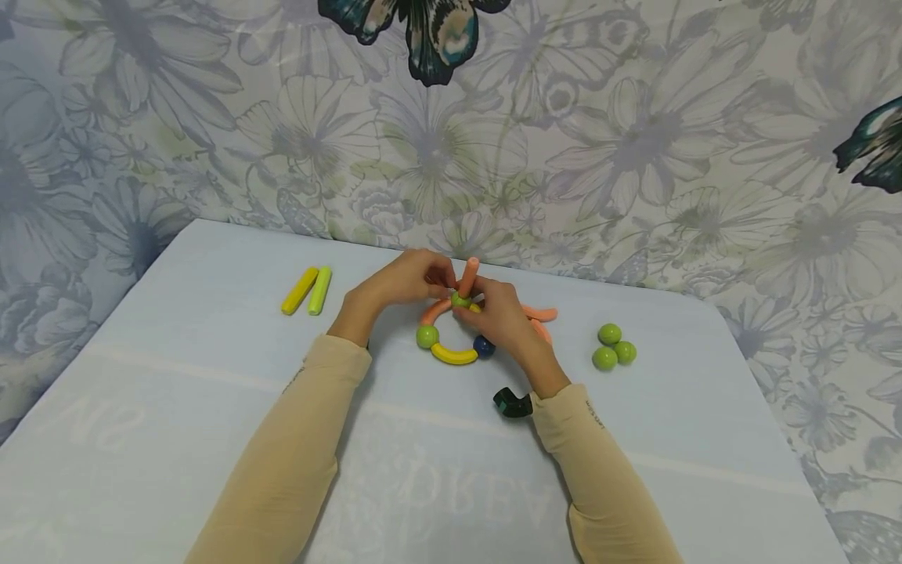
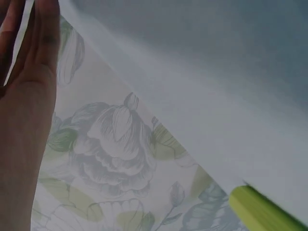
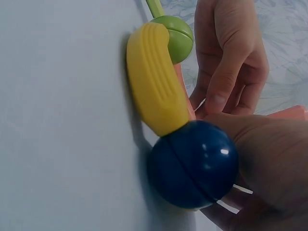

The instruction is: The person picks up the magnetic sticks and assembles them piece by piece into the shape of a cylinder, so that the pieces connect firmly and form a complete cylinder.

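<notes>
A ring of toy construction pieces lies on the table: a curved yellow piece (image 1: 454,356), a dark blue ball (image 1: 484,346), a green ball (image 1: 427,337) and a curved orange piece (image 1: 433,313). At its far side, my right hand (image 1: 503,313) pinches another green ball (image 1: 460,300), from which an orange rod (image 1: 468,276) stands up. My left hand (image 1: 412,278) is bent over the ring's far left, fingertips beside that ball and the orange curve; I cannot tell whether they grip. In the right wrist view the blue ball (image 3: 192,163) sits close beside my right hand.
A yellow stick (image 1: 299,291) and a lime stick (image 1: 320,291) lie at the left. Several orange pieces (image 1: 541,313) are partly hidden behind my right hand. Three green balls (image 1: 624,352) sit at the right, and a dark green elbow piece (image 1: 512,403) lies by my right cuff.
</notes>
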Tool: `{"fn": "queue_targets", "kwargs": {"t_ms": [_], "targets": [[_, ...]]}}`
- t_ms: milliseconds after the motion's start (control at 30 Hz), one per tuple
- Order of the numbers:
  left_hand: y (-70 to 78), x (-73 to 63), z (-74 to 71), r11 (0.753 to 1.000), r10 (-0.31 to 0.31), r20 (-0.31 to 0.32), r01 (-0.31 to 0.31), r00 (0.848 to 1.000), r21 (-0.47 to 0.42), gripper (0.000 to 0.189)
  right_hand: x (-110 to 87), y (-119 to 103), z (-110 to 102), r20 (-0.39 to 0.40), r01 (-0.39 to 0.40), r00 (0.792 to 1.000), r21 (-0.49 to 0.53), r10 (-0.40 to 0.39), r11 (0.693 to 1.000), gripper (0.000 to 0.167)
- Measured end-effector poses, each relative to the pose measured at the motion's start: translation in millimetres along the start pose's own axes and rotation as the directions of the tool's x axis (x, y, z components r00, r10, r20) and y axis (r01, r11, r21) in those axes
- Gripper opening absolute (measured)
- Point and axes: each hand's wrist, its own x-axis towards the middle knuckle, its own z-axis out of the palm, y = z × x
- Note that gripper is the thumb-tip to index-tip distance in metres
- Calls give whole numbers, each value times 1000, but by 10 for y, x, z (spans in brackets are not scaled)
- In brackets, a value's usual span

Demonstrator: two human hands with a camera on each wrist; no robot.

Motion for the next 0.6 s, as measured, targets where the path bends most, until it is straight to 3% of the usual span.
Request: {"fn": "queue_targets", "kwargs": {"t_ms": [133,267,433,600], "targets": [[-13,-47,-104,998,-34,-37,37,999,58,7,-7,-15,-5,-16,-7,1000,9,7,1000,31],[-18,-175,-292,984,-108,-135,126,985,130,6,-16,-15,-4,-37,-42,998,14,42,999,31],[-80,-444,-606,954,-243,-268,280,932,110,8,-11,-9,5,-87,-95,992,6,96,995,29],[-192,-731,-857,923,-360,-295,384,885,26,17,-8,-3,14,-133,-155,979,-5,153,988,26]]}}
